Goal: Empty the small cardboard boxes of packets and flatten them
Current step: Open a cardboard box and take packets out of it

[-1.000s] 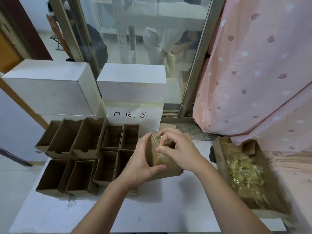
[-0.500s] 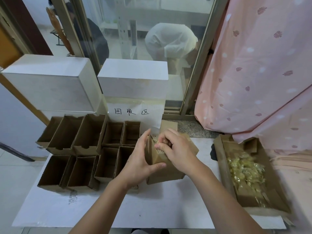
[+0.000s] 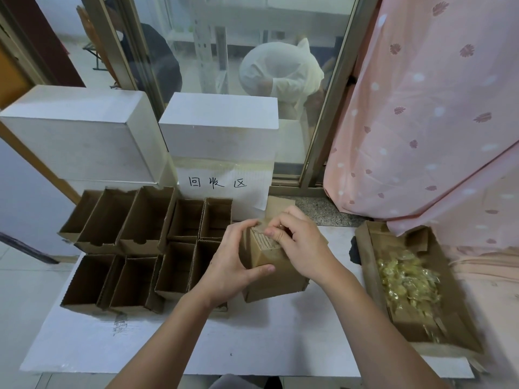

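In the head view, the left hand [image 3: 233, 265] is gripping a small cardboard box [image 3: 262, 252] from its left side, fingers curled round the far edge and the thumb lying across the near face. The right hand [image 3: 302, 245] is reaching in from the right with its fingertips [image 3: 271, 233] pinching at the box's top, where the flap area is showing. The box is being held just above the white table [image 3: 280, 338], over another brown cardboard box [image 3: 276, 289] that is sitting at the table's middle. To the left, a cluster of open, emptied boxes [image 3: 140, 245] is standing in rows, touching one another. At the right edge, a shallow cardboard tray [image 3: 365, 262] is holding a heap of yellowish packets [image 3: 407, 282]. Behind the empties, two white boxes [image 3: 81, 133] are standing, with a handwritten paper sign [image 3: 222, 186] hanging below the nearer one. A pink patterned curtain [image 3: 435, 108] is hanging at the right.
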Motion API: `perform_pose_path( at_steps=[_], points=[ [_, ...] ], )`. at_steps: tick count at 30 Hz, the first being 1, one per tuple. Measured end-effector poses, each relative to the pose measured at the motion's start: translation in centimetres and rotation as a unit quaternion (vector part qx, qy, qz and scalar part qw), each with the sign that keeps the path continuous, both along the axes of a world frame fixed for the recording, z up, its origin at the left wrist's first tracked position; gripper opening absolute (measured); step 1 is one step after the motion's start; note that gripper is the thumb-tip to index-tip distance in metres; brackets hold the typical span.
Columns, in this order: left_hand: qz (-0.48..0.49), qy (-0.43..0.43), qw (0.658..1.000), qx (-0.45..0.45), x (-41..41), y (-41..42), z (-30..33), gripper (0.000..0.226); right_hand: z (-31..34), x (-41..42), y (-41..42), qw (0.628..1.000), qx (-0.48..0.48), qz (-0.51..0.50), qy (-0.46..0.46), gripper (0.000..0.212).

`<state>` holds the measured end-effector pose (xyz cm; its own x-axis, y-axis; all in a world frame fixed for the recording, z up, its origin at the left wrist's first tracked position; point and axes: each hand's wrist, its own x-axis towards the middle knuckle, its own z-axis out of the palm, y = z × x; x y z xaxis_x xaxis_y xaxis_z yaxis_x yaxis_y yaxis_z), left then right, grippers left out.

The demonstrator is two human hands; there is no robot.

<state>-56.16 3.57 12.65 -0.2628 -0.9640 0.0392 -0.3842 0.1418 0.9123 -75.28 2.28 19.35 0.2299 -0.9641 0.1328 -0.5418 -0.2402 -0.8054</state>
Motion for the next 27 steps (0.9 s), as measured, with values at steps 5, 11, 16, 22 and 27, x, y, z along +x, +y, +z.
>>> perform_pose_path(
  at_steps=[5, 11, 16, 22, 27],
  points=[
    [-0.025, -0.052, 0.998, -0.021, -0.9, 0.0, 0.6, 0.086, -1.1, -0.5, -0.4, 1.000, -0.012, -0.001, -0.006, 0.013],
    [-0.037, -0.051, 0.998, -0.032, -1.7, 0.2, 1.0, 0.077, -1.7, -0.5, -0.5, 0.996, -0.012, -0.090, 0.026, 0.017],
    [-0.038, -0.030, 0.998, -0.030, -2.0, 0.2, 0.9, 0.077, -1.3, -0.8, -0.7, 0.990, -0.011, -0.135, -0.031, 0.006],
    [-0.014, -0.028, 0.999, -0.042, -1.5, -0.3, 0.8, 0.076, -1.2, -1.5, -1.0, 0.999, -0.018, -0.029, 0.009, 0.019],
    [0.009, -0.029, 0.998, -0.052, -1.1, -0.5, 0.4, 0.079, -1.4, -1.6, -1.0, 0.998, -0.028, 0.027, 0.052, 0.016]
  ],
)
